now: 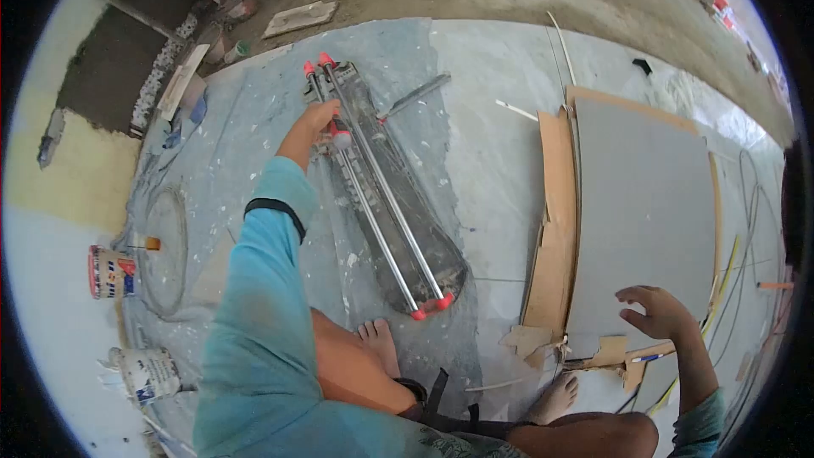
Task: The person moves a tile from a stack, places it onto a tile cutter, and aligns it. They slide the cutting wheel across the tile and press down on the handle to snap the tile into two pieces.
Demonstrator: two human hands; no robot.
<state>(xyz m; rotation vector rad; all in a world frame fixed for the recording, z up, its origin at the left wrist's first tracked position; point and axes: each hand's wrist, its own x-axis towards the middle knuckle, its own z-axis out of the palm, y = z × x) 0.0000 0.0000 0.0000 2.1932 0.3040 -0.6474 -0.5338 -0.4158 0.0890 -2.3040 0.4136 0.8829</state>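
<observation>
A manual tile cutter [386, 195] with two steel rails and red end caps lies on the floor in front of me. My left hand [322, 116] is wrapped round its red and grey handle [340, 132], near the far end of the rails. On the right, my right hand [653, 311] hangs over the lower edge of a large grey tile [644, 212], its fingers apart and holding nothing. Brown cardboard [553, 229] lies along the tile's left side and shows at its other edges.
A labelled paint bucket [111, 272] and a white bucket [146, 375] stand by the left wall. A metal bar [415, 97] lies beside the cutter. Cables [750, 229] run along the right. My bare feet are near the cutter and the cardboard.
</observation>
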